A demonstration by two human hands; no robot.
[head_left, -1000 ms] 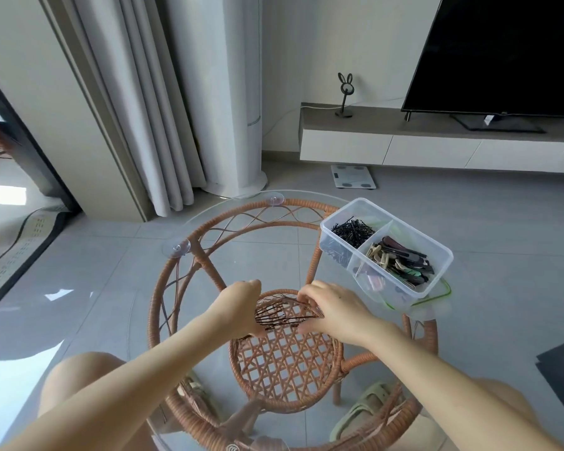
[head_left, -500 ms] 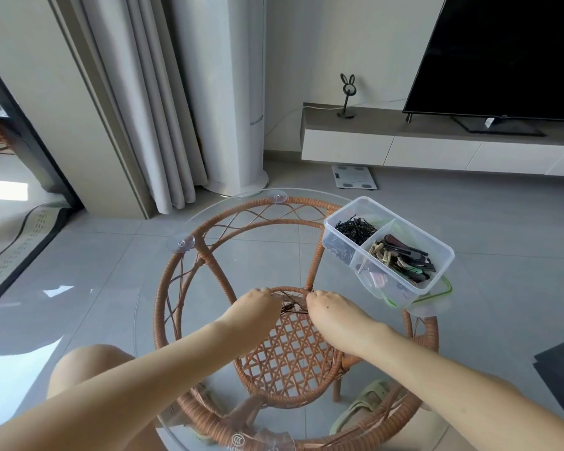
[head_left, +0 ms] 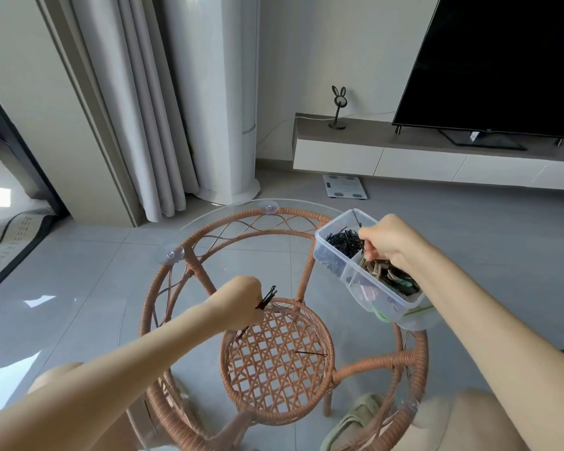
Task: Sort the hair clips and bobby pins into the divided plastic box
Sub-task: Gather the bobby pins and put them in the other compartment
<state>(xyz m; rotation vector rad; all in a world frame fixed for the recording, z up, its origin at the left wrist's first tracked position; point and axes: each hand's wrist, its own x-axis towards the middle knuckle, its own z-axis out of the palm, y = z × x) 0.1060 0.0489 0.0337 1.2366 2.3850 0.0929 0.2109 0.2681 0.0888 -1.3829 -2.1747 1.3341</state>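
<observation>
1. Glass table (head_left: 228, 229) on a rattan frame carried the divided plastic box (head_left: 320, 255) at its far right edge
2. Left hand (head_left: 241, 301) gripped a bunch of bobby pins (head_left: 267, 297) above the glass
3. Right hand (head_left: 391, 242) pinched more pins over the box's far compartment; hair clips (head_left: 391, 275) filled the near one

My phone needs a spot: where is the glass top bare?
Bare: the far side, between the far suction cup and the left hand; the near edge, short of the loose bobby pin. Crowded: the right, under the plastic box and right hand.
</observation>
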